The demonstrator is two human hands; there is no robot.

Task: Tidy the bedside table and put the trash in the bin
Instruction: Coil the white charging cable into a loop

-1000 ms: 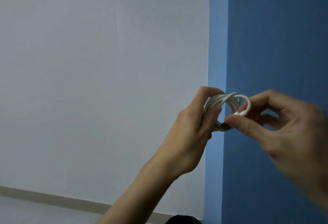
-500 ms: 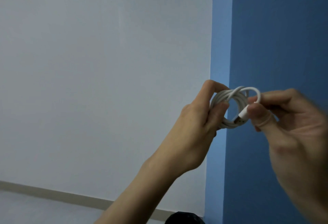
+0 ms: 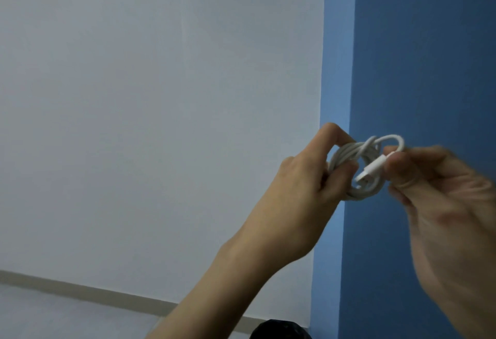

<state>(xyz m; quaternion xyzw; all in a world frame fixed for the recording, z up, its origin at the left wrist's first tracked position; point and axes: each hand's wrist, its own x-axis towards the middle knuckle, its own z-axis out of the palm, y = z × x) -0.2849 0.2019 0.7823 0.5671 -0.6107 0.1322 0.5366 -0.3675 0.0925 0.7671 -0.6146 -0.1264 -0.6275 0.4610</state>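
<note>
White wall [image 3: 161, 123] fills the left and far side; blue wall [image 3: 429, 56] stands to the right. Bedside table and bin: not in view.

Left hand [image 3: 303, 191], raised right of centre, is clenched round a white cable coil [image 3: 345, 154], with the thumb across the near side of the loops. Right hand [image 3: 442, 204], just right of the coil, pinches the cable behind its plug [image 3: 374, 165]. The plug points down-left into the coil's opening. The right hand is blurred, so the exact pinch is uncertain.

Risks (judgement):
- Only the left grip holds the loops; if it slackens, the coil springs open and the winding is lost.
- The free end looks short and stiff. Tucked loosely, it may pop back out once set down.
- Forcing the plug through could kink the cable at its neck.
</note>
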